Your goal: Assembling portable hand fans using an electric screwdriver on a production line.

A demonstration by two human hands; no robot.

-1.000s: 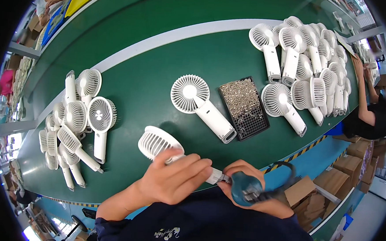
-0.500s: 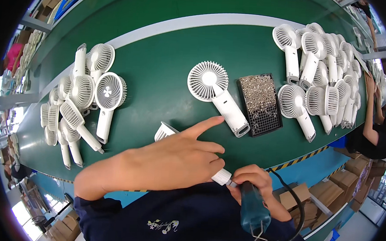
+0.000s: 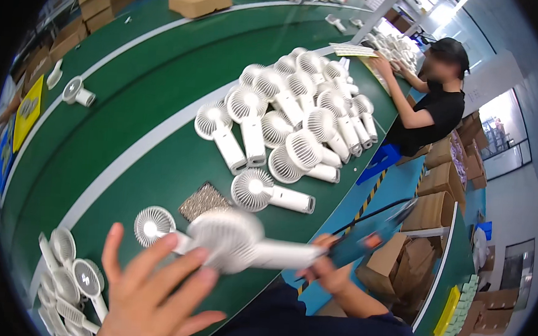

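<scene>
My left hand [image 3: 156, 296] is open, its fingers spread just below the head of a white handheld fan [image 3: 224, 239]. That fan is blurred by motion; its handle reaches right to the fingers of my right hand [image 3: 330, 275]. My right hand is closed round a teal electric screwdriver [image 3: 376, 233] with a black cord. The fan's handle end seems to rest at those same fingers, though blur hides the exact grip. Behind the blurred fan lies another white fan [image 3: 154, 226], partly covered. Beside it sits a tray of small metal screws [image 3: 204, 201], partly hidden.
A large heap of white fans [image 3: 297, 102] covers the green table [image 3: 159, 155] ahead, with a single fan [image 3: 252, 188] at its near side. More fans [image 3: 65, 272] lie at lower left. A co-worker [image 3: 437, 92] works at far right. Cardboard boxes [image 3: 392, 268] stand right, below the table.
The view has swung to the right. My left hand has come away from my right hand and spread open. A fan is now raised above the table beside the screwdriver.
</scene>
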